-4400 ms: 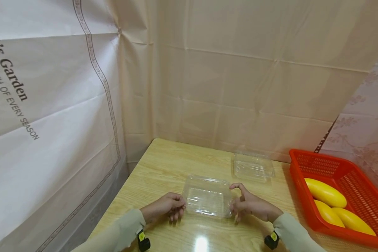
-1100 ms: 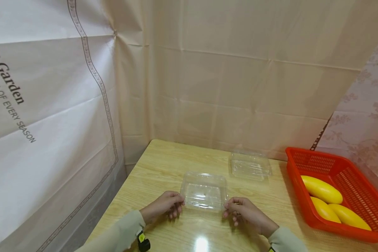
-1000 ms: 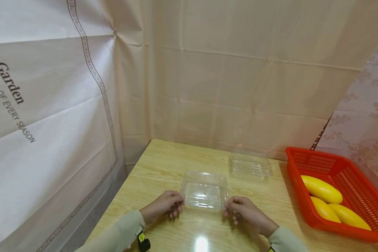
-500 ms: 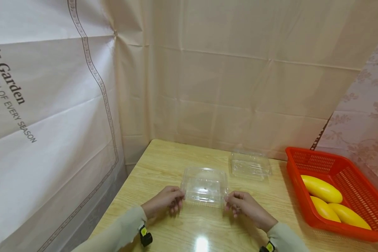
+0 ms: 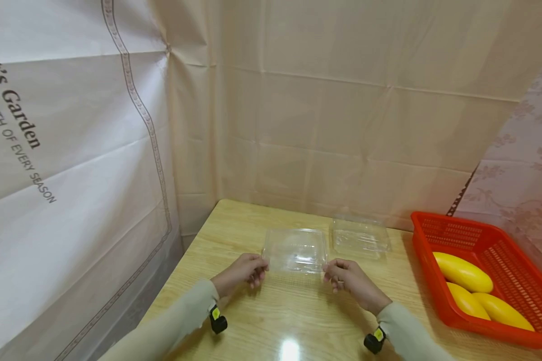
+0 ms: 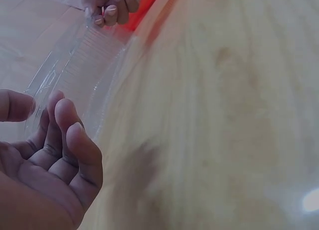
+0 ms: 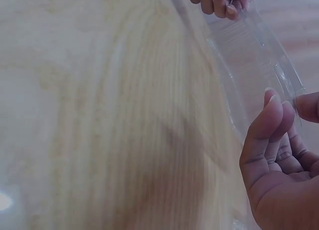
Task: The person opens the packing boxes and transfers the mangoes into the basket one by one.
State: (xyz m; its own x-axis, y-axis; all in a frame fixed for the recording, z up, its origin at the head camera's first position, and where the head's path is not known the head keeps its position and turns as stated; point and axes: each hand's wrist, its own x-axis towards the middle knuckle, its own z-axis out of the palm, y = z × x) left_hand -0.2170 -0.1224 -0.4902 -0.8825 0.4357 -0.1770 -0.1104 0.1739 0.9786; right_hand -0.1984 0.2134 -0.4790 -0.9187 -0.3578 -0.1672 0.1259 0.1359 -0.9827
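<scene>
A clear plastic container (image 5: 294, 250) is held between my two hands near the middle of the table. It looks raised off the wood at its near side, with a ridged pattern showing below it. My left hand (image 5: 241, 273) pinches its left edge between thumb and fingers. On the opposite edge, my right hand (image 5: 354, 283) pinches in the same way. The left wrist view shows the curled fingers (image 6: 75, 135) beside the clear wall. In the right wrist view the thumb and fingers (image 7: 266, 120) meet at the container's rim.
A second clear plastic container (image 5: 360, 236) lies behind and to the right, close to the held one. On the right stands a red plastic basket (image 5: 476, 238) with three yellow mango-like fruits (image 5: 462, 272). Hanging cloth (image 5: 316, 100) borders the wooden table (image 5: 280, 321) at the back and left.
My right hand's extended finger has curled in to pinch the edge. Both hands have since moved the container away from me, towards the back of the table, and its near side has tilted or risen.
</scene>
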